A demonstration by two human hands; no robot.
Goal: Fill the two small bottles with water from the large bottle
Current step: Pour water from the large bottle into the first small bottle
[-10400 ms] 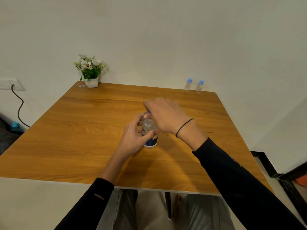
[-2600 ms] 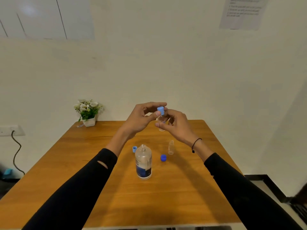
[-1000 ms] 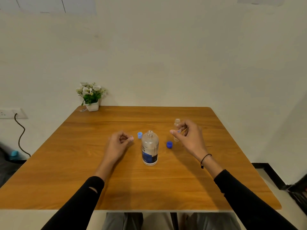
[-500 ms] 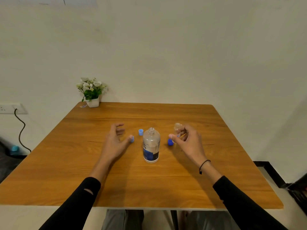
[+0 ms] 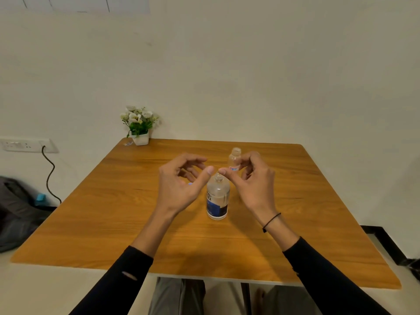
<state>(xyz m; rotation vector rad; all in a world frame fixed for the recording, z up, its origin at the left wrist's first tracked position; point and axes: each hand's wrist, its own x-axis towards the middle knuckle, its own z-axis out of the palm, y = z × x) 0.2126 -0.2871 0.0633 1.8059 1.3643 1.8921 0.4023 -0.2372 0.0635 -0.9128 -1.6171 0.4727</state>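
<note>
Pouring is about to begin: right hand (image 5: 254, 185) pinches an uncapped small bottle (image 5: 234, 159) above mid-counter (image 5: 318, 201), left hand (image 5: 179, 183) hovers with loosely curled, empty fingers beside the open large bottle (image 5: 217, 198), which it probably must grasp and tilt next

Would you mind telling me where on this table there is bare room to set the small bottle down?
Bare wood runs along the near edge of the table, in front of the large bottle, and over its whole right side. The left side below the flower pot is bare too. It is crowded around the large bottle, between the left hand and right hand, which holds the small bottle.
</note>
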